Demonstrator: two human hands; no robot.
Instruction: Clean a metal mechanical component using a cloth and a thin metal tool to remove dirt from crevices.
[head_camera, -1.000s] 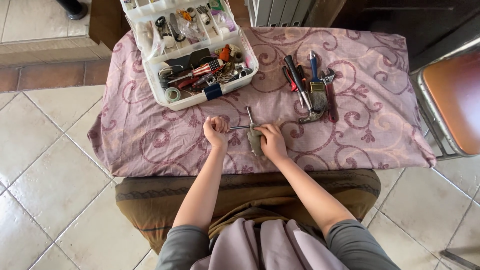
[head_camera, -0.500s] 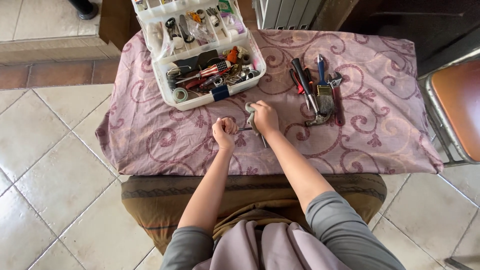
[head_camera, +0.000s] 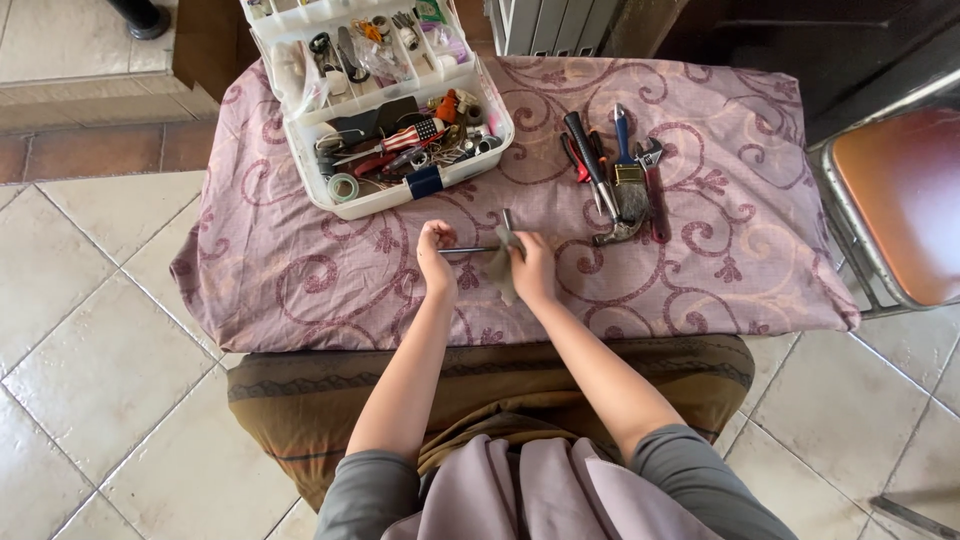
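pale floor tiles (head_camera: 110, 400) down below, and nearest the camera grey sleeves and a lilac garment over the lap. both forearms go fwd onto a table under a mauve swirl-print cloth (head_camera: 300, 290). left hand (head_camera: 436, 250) is clenched in a fist round the end of a thin metal rod (head_camera: 472, 249), which lies roughly level betw. the two hands. right hand (head_camera: 531, 265) is closed over a grey-green rag (head_camera: 502, 272), fingers pinching it against the rod's other end; a short metal stub sticks up just past the rag, so it could be a t- or l-shaped tool, can't tell which. hands sit near the middle of the cloth, close together. further out, to the right: a hammer (head_camera: 600, 180), a paintbrush (head_camera: 630, 185) and an adjustable wrench (head_camera: 657, 190) lying side by side, w/ red-handled pliers (head_camera: 573, 155) next to the hammer. far left, an open white plastic organiser box (head_camera: 385, 200) crammed w/ small tools and a tape roll. at the right edge, a chair w/ a brown seat (head_camera: 900, 200).
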